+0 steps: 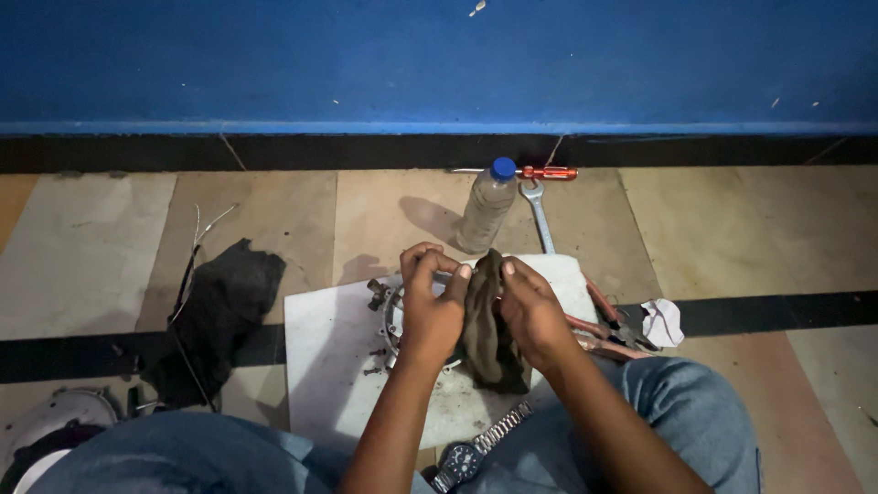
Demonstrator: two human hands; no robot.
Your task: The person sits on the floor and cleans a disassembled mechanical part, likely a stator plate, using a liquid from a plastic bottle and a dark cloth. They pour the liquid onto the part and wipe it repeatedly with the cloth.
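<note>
1. far left, bottom corner, there's a rounded pale cover [57, 423] on the floor, mostly cut off; can't really tell what it is
2. next over, a black cloth [218, 316] lies crumpled on the tiles, with a thin wire [196, 245] running along its left edge
3. a white board [340, 366] sits flat on the floor in the middle; a few small bolts [373, 351] are scattered on its dark smudgy surface
4. on that board is a round metal part [393, 316], mostly hidden behind the hands
5. left hand [432, 306] has fingers curled shut, pinching the top edge of the metal part right next to the rag
6. a brown rag [485, 320] hangs between both hands, draped down onto the board
7. right hand [530, 311] is closed on the rag, thumb pressed on top
8. a wristwatch [466, 455] lies below, by the knees
9. behind, a clear bottle [485, 206] with a blue cap stands upright; a spanner [538, 212] and red-handled screwdriver [535, 172] lie just beside it
10. right side: red-handled pliers [608, 325] and a white crumpled scrap [663, 320], touching the board's edge area
</note>
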